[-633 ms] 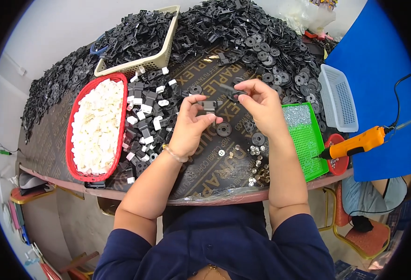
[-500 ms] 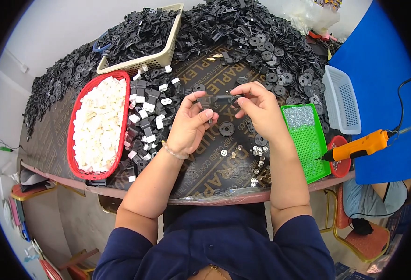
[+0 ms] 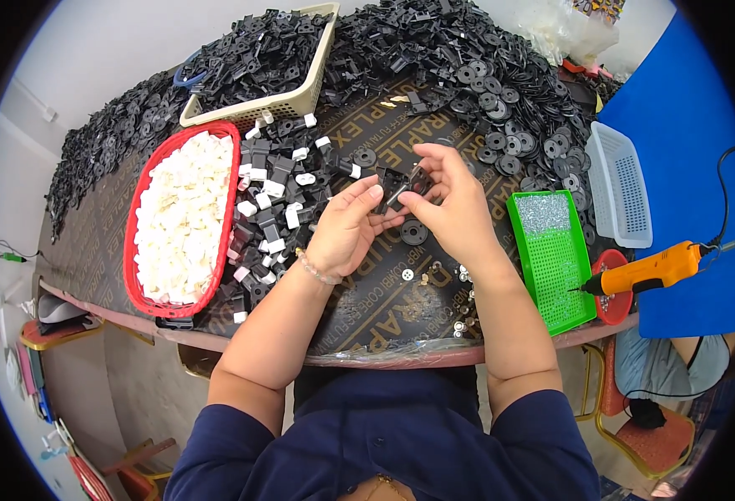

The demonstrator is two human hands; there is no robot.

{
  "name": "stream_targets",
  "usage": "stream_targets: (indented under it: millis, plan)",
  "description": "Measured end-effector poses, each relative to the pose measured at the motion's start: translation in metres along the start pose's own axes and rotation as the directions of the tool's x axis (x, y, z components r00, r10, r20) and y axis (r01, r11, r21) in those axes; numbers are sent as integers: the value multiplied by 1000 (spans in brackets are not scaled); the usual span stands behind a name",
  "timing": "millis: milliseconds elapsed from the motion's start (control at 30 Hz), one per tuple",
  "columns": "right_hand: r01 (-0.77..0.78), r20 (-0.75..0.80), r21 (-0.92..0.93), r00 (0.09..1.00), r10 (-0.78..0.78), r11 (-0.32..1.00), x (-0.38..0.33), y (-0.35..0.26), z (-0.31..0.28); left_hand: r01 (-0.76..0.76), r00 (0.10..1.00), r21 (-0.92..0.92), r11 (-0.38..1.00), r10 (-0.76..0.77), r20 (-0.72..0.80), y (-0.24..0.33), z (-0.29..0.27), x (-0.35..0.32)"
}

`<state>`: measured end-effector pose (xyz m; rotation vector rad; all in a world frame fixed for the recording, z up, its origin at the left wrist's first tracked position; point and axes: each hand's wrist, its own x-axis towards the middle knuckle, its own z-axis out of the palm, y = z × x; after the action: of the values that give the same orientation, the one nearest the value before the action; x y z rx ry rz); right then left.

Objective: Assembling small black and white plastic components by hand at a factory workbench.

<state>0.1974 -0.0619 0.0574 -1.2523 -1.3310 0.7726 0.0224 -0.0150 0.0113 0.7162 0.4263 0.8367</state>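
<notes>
Above the middle of the table, my left hand (image 3: 344, 227) and my right hand (image 3: 458, 210) are closed on a small black plastic part (image 3: 394, 187). It is tilted between the fingertips and thumbs; whether it is one piece or two pressed together I cannot tell. Just below the fingers, a black round disc (image 3: 414, 232) with a central hole lies on the table. Nearer to me are a small white button-like disc (image 3: 408, 274) and several small metal pieces (image 3: 461, 327), partly covered by my right forearm.
At left stand a red basket (image 3: 131, 250) of white pieces and loose black-and-white parts (image 3: 271, 196). Black parts fill a beige basket (image 3: 321, 71) and heap behind it (image 3: 418, 50). At right are a green tray (image 3: 580, 280) of screws, an orange electric screwdriver (image 3: 664, 265), a red bowl (image 3: 623, 307) and a white basket (image 3: 622, 188).
Both hands have drawn closer together, and the black part has turned and tilted between the fingers. The whole view has shifted slightly.
</notes>
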Motion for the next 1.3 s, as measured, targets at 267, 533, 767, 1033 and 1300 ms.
stream_targets:
  millis: [267,533,767,1033,1300]
  plan:
    - [206,9,-182,978,-208,961,-2,-3,5,94,995,-220,971,-84,50,2,-2,-2]
    - [314,57,-314,948,-312,896,-1,-1,2,127,991,-215,968,-112,79,1,-3,-2]
    - [385,74,-373,919,-387,844,1,1,-1,94,986,-116,989,-77,146,-1,5,-3]
    - [58,82,-3,995,-57,998,3,9,0,-64,984,198,978,29,175,-2,17,-5]
    - [-271,158,149,956,247,951,8,17,-15,-132,984,541,830,177,-32,-4,3,-4]
